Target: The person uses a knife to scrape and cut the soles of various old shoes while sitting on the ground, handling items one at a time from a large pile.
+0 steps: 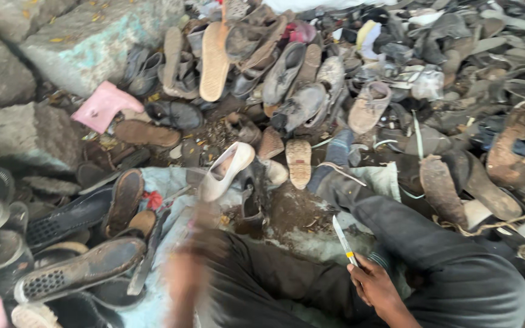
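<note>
My right hand (pixel 377 290) is closed around the handle of a thin knife (pixel 343 238) whose blade points up and away, above my dark trouser leg (pixel 420 243). My left hand (pixel 185 273) is a motion blur at the lower middle; its fingers cannot be made out and nothing is clearly held. Just beyond it a white slip-on shoe (pixel 225 170) lies tilted on a dirty pale cloth (pixel 299 218) spread on the ground. A brown shoe sole (pixel 299 161) stands upright next to it.
Worn shoes and soles are heaped all around: black sandals (pixel 74 273) at the left, a tan sole (pixel 214 61) at the back, dark shoes (pixel 299 103) in the middle. A pink boot (pixel 106 105) lies by grey stone blocks (pixel 25 127) at the left.
</note>
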{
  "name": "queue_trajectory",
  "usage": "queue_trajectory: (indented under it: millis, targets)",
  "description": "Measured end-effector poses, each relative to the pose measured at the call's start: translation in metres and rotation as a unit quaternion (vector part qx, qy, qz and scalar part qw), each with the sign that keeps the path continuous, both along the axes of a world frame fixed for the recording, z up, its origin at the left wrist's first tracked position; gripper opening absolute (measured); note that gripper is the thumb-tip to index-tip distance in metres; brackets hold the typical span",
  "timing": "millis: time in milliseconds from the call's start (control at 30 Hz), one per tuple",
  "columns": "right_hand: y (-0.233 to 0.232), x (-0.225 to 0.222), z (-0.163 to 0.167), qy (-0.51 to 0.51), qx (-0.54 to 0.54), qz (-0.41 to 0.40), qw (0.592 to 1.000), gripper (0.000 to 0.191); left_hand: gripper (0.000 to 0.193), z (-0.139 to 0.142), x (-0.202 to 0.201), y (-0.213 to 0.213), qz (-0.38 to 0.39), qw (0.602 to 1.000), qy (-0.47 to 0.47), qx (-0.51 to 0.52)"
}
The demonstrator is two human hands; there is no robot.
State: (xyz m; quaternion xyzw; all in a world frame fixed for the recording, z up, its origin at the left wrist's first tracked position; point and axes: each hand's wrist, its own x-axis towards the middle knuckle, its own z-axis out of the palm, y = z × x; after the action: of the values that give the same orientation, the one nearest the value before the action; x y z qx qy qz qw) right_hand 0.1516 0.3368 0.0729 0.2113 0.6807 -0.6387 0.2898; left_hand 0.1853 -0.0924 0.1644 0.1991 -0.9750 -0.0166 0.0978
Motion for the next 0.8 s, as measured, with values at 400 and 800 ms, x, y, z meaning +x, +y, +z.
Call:
queue_trajectory:
  millis: [400, 800]
  targets:
    - [-0.004, -0.013, -0.076, 0.004, -0.02, 0.047, 0.999, 0.044, 0.067, -0.074, -0.141, 0.099, 0.029, 0.981, -0.063, 0.183]
    - [-0.004, -0.009, -0.047, 0.007, 0.047, 0.058, 0.997, 0.05, 0.032, -0.087, -0.121, 0.08, 0.046, 0.59, 0.134, 0.795]
